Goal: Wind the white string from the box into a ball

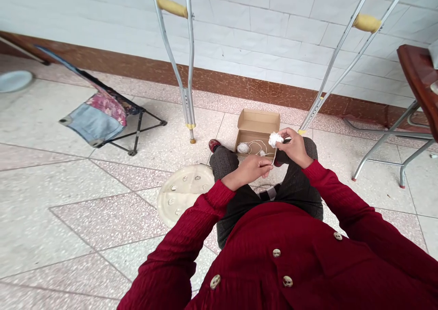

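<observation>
A folding chair (102, 116) stands at the frame's left; just right of centre, a white yarn ball (243, 148) lies in an open cardboard box (259, 120). Below it, the left hand (253, 169) has its fingers closed on a white strand (274, 156); the strand rises to a fluffy white bundle (274, 139), pinched between the slightly parted fingers of the right hand (293, 148).

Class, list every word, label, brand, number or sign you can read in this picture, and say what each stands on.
None: no readable text anywhere.
Cardboard box: no lettering on the sides that show.
White yarn: no label visible.
Crutches: any markings are too small to read.
</observation>
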A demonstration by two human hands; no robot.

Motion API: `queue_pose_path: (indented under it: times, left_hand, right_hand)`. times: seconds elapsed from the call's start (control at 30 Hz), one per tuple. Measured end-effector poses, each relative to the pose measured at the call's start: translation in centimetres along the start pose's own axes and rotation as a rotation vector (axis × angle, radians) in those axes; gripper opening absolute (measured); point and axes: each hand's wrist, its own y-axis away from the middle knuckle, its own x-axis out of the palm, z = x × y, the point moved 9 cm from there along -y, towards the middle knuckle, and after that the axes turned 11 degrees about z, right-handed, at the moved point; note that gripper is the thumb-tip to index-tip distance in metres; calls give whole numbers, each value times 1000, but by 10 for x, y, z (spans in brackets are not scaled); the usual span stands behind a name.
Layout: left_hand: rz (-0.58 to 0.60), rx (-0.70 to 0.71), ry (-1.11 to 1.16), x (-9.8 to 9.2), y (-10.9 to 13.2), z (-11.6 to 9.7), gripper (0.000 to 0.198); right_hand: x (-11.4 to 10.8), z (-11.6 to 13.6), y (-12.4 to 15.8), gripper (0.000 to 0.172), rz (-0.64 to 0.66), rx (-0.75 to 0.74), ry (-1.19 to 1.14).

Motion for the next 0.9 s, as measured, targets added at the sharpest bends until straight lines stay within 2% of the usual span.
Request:
queue_pose_path:
  times: [0.07, 0.13, 0.27, 0.33, 0.4, 0.5, 0.6, 0.8, 0.9]
  left_hand:
    - [-21, -2, -72, -13, 1, -4, 34]
    - [-83, -5, -152, -30, 2, -5, 31]
    - [-242, 6, -227, -61, 2, -1, 26]
    - [-257, 16, -193, -63, -3, 5, 27]
    - [-258, 23, -128, -59, -7, 11, 28]
    - [-245, 22, 1, -48, -12, 20, 29]
    - [-171, 28, 146, -32, -17, 25, 34]
    - [-47, 30, 428, -18, -20, 22, 35]
    - [-8, 23, 503, -16, -15, 20, 34]
  right_hand:
    - [15, -8, 4, 23, 68, 0, 130]
    - [30, -18, 14, 23, 161, 49, 94]
    - [59, -30, 41, 30, 383, 257, -389]
    - [67, -24, 52, 34, 464, 345, -633]
    - [64, -15, 55, 35, 474, 383, -801]
    - [44, -1, 43, 36, 392, 351, -928]
    - [20, 8, 22, 33, 236, 279, -932]
    - [-11, 21, -9, 30, -93, 125, -640]
    - [-15, 35, -10, 30, -135, 43, -589]
